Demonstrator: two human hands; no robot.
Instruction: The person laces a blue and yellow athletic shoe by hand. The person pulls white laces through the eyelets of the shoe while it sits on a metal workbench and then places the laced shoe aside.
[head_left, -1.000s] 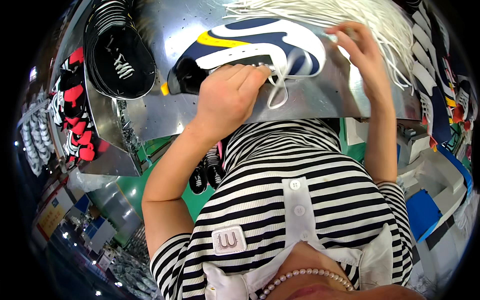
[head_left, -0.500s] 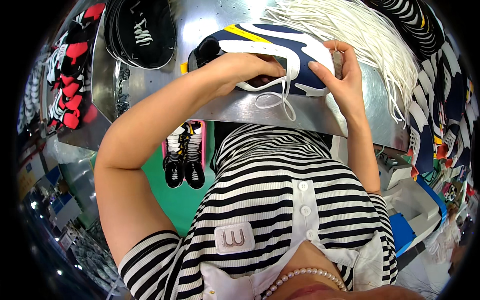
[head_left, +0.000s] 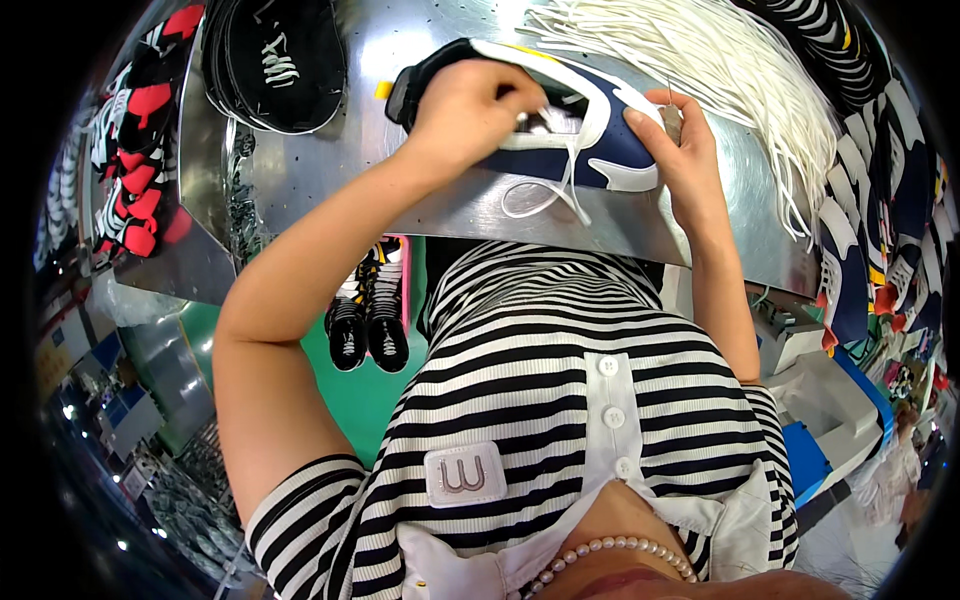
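A navy and white shoe upper (head_left: 625, 145) lies sideways on the metal table, its opening facing up and its toe to the right. Over that opening is my left hand (head_left: 465, 112), thumb and forefinger closed together. Something white and blurred shows at their tips, too smeared to name. My right hand (head_left: 685, 145) grips the toe, thumb on top and fingers behind. A small brown-grey handle (head_left: 672, 122) with a thin metal needle sticks up between that thumb and the fingers. A white shoelace (head_left: 545, 195) loops from the upper's near side onto the table.
Behind the toe spreads a heap of white laces (head_left: 690, 70). Black shoe uppers (head_left: 275, 65) are stacked at the far left, red and black ones (head_left: 145, 150) beyond. More navy uppers (head_left: 850, 250) hang at the right. A pair of black shoes (head_left: 368, 320) sits below the table edge.
My left hand has come up out of the upper's opening and moved a little left and away from me. The upper has tipped so more of its inside shows. My right hand stays at the toe.
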